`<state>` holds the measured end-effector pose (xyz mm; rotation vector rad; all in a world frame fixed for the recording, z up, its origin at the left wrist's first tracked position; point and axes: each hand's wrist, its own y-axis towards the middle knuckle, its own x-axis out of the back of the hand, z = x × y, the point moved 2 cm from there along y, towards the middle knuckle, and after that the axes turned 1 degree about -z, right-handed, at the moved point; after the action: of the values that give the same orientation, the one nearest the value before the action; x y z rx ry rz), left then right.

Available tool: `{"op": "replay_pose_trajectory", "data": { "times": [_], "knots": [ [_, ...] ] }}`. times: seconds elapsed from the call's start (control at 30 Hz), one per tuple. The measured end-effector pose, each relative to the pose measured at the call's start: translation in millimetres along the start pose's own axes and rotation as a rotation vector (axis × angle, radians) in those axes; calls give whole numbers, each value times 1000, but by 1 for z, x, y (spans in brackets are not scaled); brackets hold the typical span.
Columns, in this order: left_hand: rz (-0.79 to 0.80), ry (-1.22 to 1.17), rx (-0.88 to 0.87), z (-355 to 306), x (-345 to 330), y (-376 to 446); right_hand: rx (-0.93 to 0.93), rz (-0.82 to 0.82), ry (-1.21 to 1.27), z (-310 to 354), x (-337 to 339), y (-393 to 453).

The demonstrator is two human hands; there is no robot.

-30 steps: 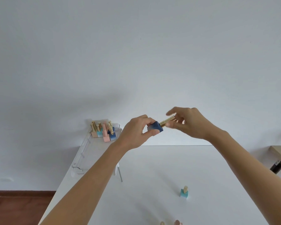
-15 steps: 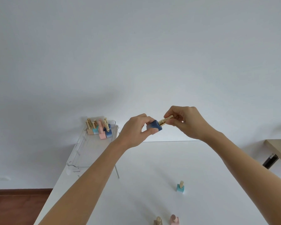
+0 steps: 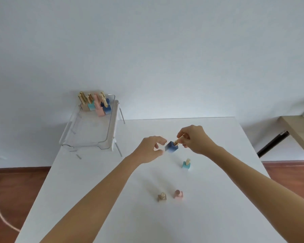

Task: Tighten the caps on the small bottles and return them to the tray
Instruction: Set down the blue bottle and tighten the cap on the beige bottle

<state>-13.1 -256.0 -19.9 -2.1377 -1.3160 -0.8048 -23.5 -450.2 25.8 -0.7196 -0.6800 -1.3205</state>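
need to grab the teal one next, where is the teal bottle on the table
In the head view the teal bottle stands upright on the white table, right of centre, just below the right hand holding the dark blue bottle.

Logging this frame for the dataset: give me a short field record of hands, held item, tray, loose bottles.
left hand: open, fingers just off the bottle body
right hand: pinching the gold cap
held item: dark blue bottle, tilted, above the table
tray: clear, far left, several capped bottles clustered at its far end
loose bottles: teal bottle, tan bottle, pink bottle, all upright on the table
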Motion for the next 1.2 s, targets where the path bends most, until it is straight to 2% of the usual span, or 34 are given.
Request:
{"op": "replay_pose_trajectory", "data": {
  "times": [0.23, 0.33, 0.47, 0.6, 0.7, 0.8, 0.97, 1.07, 1.2],
  "knots": [
    [407, -20, 244, 74, -77, -38, -182, 161, -137, -61, -63, -16],
    [480, -26, 281, 87, -104, -53, -195, 216, -215, -75, -79, -20],
    [394, -25, 253, 95, -128, -64, -218, 273, -293, -89, -97, -24],
    [255, 5, 205, 98, -137, -69, -158, 277, -370, -92, -105, -26],
    [211, -8, 173, 99, -138, -71, -127, 276, -384, -88, -104, -27],
    [205, -40, 172, 99, -133, -71, -142, 295, -357, -83, -100, -30],
    [81, -136, 124, 86, -95, -57, -135, 271, -401, -66, -76, -28],
    [9, -159, 79, 67, -58, -43, -52, 202, -294, -40, -51, -22],
    [-63, -132, -19, 37, -12, -22, 198, 150, -49, 8, -19, -17]
  ]
}}
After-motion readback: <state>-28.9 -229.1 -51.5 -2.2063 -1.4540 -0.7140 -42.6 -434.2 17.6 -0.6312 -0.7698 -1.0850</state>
